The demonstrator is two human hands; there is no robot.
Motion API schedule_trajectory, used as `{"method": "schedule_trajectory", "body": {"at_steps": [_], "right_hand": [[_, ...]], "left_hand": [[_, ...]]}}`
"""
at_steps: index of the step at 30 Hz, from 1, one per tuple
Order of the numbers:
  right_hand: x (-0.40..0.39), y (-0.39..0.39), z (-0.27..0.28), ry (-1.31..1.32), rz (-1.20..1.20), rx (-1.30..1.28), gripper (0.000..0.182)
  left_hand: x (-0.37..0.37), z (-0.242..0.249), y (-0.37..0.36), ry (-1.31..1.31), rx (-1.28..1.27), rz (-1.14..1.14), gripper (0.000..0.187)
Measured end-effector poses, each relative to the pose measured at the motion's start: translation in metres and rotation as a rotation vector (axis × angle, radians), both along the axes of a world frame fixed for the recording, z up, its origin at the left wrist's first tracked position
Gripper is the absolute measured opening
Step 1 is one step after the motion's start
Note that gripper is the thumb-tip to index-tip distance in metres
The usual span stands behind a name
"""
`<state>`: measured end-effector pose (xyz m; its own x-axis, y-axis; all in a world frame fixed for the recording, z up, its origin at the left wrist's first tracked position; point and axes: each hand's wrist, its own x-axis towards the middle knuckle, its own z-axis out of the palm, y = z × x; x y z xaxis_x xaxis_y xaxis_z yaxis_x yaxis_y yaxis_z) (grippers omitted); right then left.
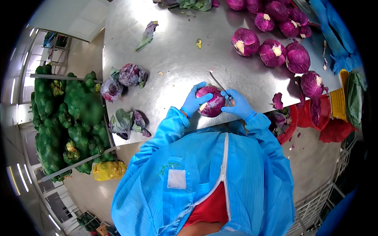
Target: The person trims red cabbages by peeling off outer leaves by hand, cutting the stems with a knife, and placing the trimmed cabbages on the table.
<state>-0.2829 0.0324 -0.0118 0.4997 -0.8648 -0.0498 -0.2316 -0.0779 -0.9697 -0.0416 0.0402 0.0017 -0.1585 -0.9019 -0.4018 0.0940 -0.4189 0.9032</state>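
Note:
A red cabbage (211, 103) with a pale cut patch is held near the front edge of the metal table (173, 51). My left hand (194, 100), in a blue glove, grips its left side, with the fingers over the top. On the right, my gloved right hand (238, 104) is closed around the handle of a knife (217, 82), close against the cabbage. The blade points up and to the left, away from my body. The palm side of both hands is hidden.
Leafy cabbages (133, 75) and loose leaves (121, 122) lie at the left. Several purple cabbages (272, 53) are at the upper right. A red container (289, 125) and yellow crate (338, 103) stand beyond the right edge. A co-worker's blue glove (346, 63) shows there.

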Motion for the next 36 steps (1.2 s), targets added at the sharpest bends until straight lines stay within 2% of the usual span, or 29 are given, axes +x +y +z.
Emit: {"method": "schedule_trajectory", "body": {"at_steps": [2,3,4,5,6,7,8,9,11,13,16,19,22,25,28,31,34,36], "right_hand": [[0.003,-0.001,0.001,-0.017,-0.012,0.100,0.062],[0.007,0.002,0.016,-0.105,-0.064,0.114,0.062],[0.003,-0.004,-0.011,-0.029,0.027,0.140,0.075],[0.001,-0.005,-0.023,-0.162,0.046,0.272,0.076],[-0.004,-0.003,-0.038,-0.116,0.000,0.189,0.076],[-0.002,-0.005,-0.024,-0.122,0.025,0.209,0.071],[-0.001,-0.008,-0.012,-0.051,0.076,0.115,0.065],[0.004,-0.006,0.005,-0.044,0.061,0.046,0.053],[0.003,-0.006,-0.003,-0.039,0.080,-0.039,0.047],[-0.004,-0.006,-0.006,0.092,0.094,-0.068,0.042],[0.002,0.000,0.002,0.043,0.045,0.086,0.038],[0.007,0.005,0.008,-0.154,-0.061,0.151,0.030],[0.015,0.011,0.020,-0.376,-0.258,0.322,0.026],[0.005,0.002,0.001,-0.070,-0.114,0.092,0.025],[0.010,0.003,-0.007,-0.167,-0.192,0.122,0.023],[0.005,0.000,-0.008,-0.137,-0.148,0.175,0.019],[0.003,-0.001,0.008,-0.126,-0.142,0.333,0.017],[0.003,0.000,0.008,-0.115,-0.133,0.302,0.016]], "left_hand": [[0.005,-0.012,-0.002,0.026,-0.056,-0.010,0.073],[0.007,-0.034,-0.002,0.167,-0.106,0.008,0.072],[0.011,-0.040,-0.010,0.002,-0.237,-0.083,0.072],[0.010,-0.038,-0.011,-0.069,-0.254,-0.105,0.076],[0.005,-0.022,-0.004,-0.071,-0.168,-0.026,0.082],[0.006,-0.027,-0.006,-0.116,-0.181,-0.048,0.087],[0.006,0.002,-0.004,-0.249,-0.192,-0.099,0.083],[0.006,0.008,-0.003,-0.299,-0.205,-0.117,0.086],[0.006,0.006,-0.001,-0.257,-0.180,-0.110,0.085],[0.006,0.003,-0.003,-0.216,-0.120,-0.115,0.085],[0.007,0.000,-0.006,-0.199,-0.096,-0.041,0.083],[0.008,-0.009,-0.007,-0.236,-0.091,-0.001,0.083],[0.007,-0.015,-0.006,-0.276,-0.121,0.004,0.083],[0.005,-0.011,-0.007,-0.286,-0.114,-0.019,0.087],[0.003,-0.008,-0.007,-0.280,-0.105,-0.017,0.088],[0.001,-0.001,-0.006,-0.289,-0.103,-0.026,0.089],[0.000,0.003,-0.008,-0.286,-0.090,-0.012,0.087],[-0.001,-0.001,-0.012,-0.255,-0.080,0.033,0.086]]}}
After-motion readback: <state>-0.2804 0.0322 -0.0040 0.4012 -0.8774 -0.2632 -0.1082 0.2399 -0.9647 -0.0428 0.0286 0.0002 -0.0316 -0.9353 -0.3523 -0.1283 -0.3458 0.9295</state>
